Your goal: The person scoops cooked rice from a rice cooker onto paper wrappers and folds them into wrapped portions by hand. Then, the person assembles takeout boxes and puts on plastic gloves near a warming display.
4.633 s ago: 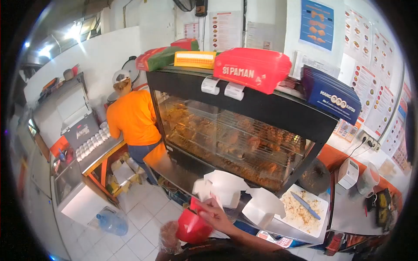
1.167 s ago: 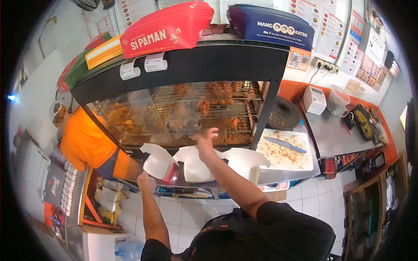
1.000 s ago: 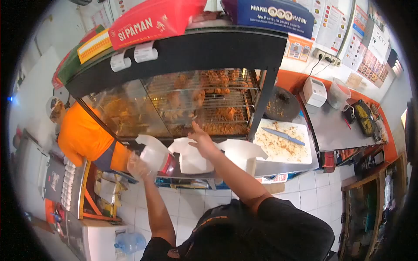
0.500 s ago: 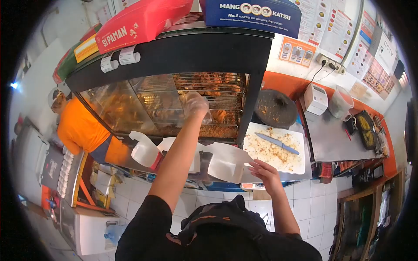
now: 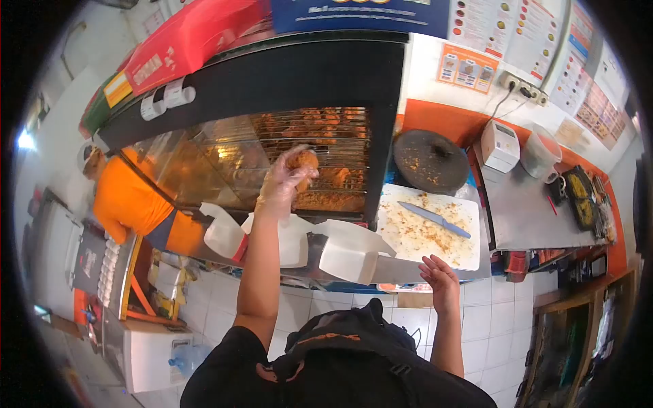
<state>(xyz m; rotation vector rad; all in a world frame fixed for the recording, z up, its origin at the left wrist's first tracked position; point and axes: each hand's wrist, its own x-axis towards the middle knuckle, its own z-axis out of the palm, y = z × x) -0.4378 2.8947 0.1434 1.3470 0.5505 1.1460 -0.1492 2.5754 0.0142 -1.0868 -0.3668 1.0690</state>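
My left hand (image 5: 280,185), in a clear plastic glove, grips a piece of fried chicken (image 5: 303,163) at the open front of the glass display cabinet (image 5: 306,68). Racks with more fried chicken (image 5: 340,178) lie behind it. Below stand three open white boxes, a left one (image 5: 224,234), a middle one (image 5: 292,241) partly behind my left forearm, and a right one (image 5: 348,253). My right hand (image 5: 441,273) is bare and empty, its fingers apart, near the lower edge of the white cutting board (image 5: 435,248). A blue-handled knife (image 5: 435,219) lies on that crumb-covered board.
A dark round stone mortar (image 5: 431,162) sits behind the board. On the right counter (image 5: 524,217) are a white printer (image 5: 500,146) and a clear tub (image 5: 541,153). A co-worker in orange (image 5: 129,197) stands at the far left. Red and blue packaging tops the cabinet.
My left hand has come back from inside the cabinet, now with a chicken piece in it. My right hand has moved slightly right, away from the right box. The view has shifted a little.
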